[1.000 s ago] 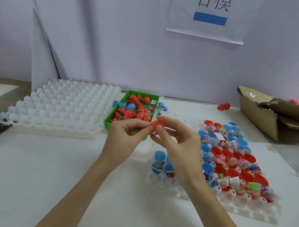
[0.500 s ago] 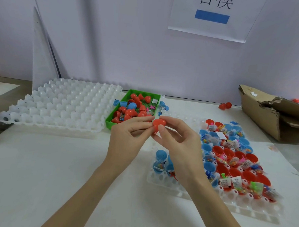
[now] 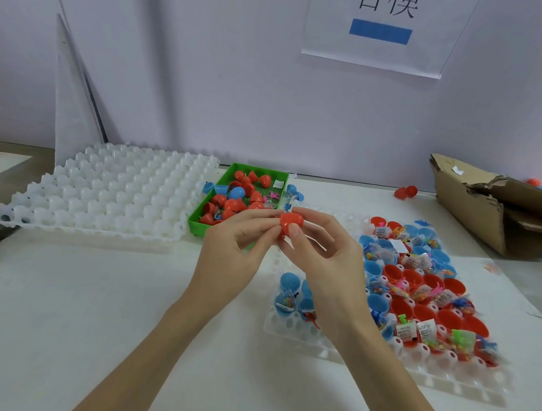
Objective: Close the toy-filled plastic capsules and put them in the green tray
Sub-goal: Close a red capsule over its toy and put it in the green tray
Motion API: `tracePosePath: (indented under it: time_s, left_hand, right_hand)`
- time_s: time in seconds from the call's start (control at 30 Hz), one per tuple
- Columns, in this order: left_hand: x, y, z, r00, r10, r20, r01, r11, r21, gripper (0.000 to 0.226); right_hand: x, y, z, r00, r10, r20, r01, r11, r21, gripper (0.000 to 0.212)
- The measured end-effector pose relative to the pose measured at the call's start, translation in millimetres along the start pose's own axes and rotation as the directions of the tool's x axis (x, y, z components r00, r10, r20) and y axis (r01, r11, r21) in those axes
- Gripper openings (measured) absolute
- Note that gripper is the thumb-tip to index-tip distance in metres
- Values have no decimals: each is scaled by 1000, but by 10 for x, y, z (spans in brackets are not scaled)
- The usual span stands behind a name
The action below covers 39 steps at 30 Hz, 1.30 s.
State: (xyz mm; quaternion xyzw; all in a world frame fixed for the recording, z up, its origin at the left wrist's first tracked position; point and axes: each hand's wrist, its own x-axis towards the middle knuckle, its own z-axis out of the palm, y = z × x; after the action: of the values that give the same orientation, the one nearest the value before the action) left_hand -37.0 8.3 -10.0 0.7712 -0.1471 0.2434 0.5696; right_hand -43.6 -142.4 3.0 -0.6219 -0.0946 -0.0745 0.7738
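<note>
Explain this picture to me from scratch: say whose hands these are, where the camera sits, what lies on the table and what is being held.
No machine here: a person works with bare hands, filmed by a camera worn on the head, looking forward and down. The left hand and right hand together pinch one red capsule above the white table. Behind them sits the green tray, holding red and blue capsules. To its left lies an empty white cell tray. On the right, another white holder carries open red and blue capsule halves with small toys inside. A torn cardboard box stands far right.
</note>
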Motion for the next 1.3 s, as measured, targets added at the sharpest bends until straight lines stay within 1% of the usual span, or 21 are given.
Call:
tracePosePath:
  time_s: [0.1, 0.17, 0.23, 0.3, 0.37, 0.43, 0.5, 0.57, 0.63, 0.67, 0.7, 0.77, 0.83, 1.03, 1.1, 1.17, 1.23, 1.3]
  left_hand:
    - [-5, -1, -4, 985, -140, -99, 125, 981, -147, 19]
    - [-7, -1, -19, 971, -215, -105, 185, 953, -242, 17]
    - [5, -6, -37, 965, -246, -92, 212, 938, -275, 15]
    - [13, -7, -46, 969, -230, -89, 203, 948, -244, 14]
    - [13, 7, -47, 986, -156, -63, 146, 978, -148, 17]
    - [2, 28, -35, 997, -72, 0, 72, 994, -82, 21]
    - [1, 42, -35, 998, -60, 36, 64, 990, -128, 24]
    - [10, 57, -40, 996, -84, 24, 87, 972, -219, 27]
    - [17, 67, -48, 991, -135, 12, 132, 940, -315, 39]
    - [22, 65, -54, 988, -154, 9, 148, 935, -323, 43]
    - [26, 58, -59, 986, -164, 9, 159, 940, -302, 43]
    - [30, 44, -65, 987, -156, 21, 157, 960, -232, 32]
    - [23, 43, -60, 990, -141, 22, 142, 968, -205, 25]
    - [4, 68, -40, 998, -70, -10, 67, 984, -166, 27]
    - [-6, 67, -35, 998, -63, -15, 60, 988, -142, 27]
    - [-10, 66, -32, 998, -63, -27, 59, 991, -121, 28]
    - [-16, 70, -28, 998, -51, -42, 46, 993, -111, 28]
    - [-22, 83, -19, 998, -48, -51, 42, 993, -114, 26]
  right_hand:
    - [-9, 11, 27, 1000, 9, 30, -9, 1000, -27, 18]
    - [-13, 16, 27, 999, 18, 44, -17, 999, -32, 18]
    - [-9, 14, 21, 999, 25, 46, -24, 999, -32, 18]
    - [0, 10, 13, 999, 24, 41, -22, 999, -34, 18]
    - [9, 6, 7, 999, 29, 28, -28, 999, -27, 18]
    - [19, -1, -7, 999, 39, 11, -39, 999, -5, 19]
    - [31, -13, -18, 999, 48, -6, -48, 999, 5, 21]
    - [38, -24, -20, 999, 47, -17, -46, 999, 11, 22]
    - [35, -30, -16, 999, 47, -16, -47, 998, 33, 23]
    - [34, -33, -14, 998, 55, -6, -55, 997, 50, 23]
    - [32, -34, -16, 998, 66, 8, -67, 995, 69, 22]
    - [35, -41, -22, 996, 91, 24, -93, 991, 94, 24]
    - [35, -51, -28, 994, 104, 30, -107, 989, 106, 26]
    - [38, -55, -12, 996, 87, 30, -89, 991, 103, 23]
    - [33, -51, -9, 998, 53, 34, -55, 996, 68, 21]
    - [17, -43, 4, 999, -15, 32, 15, 1000, -11, 19]
    - [3, -32, 23, 995, -100, 12, 101, 986, -135, 16]
    - [-8, -7, 44, 979, -202, 5, 193, 927, -322, 20]
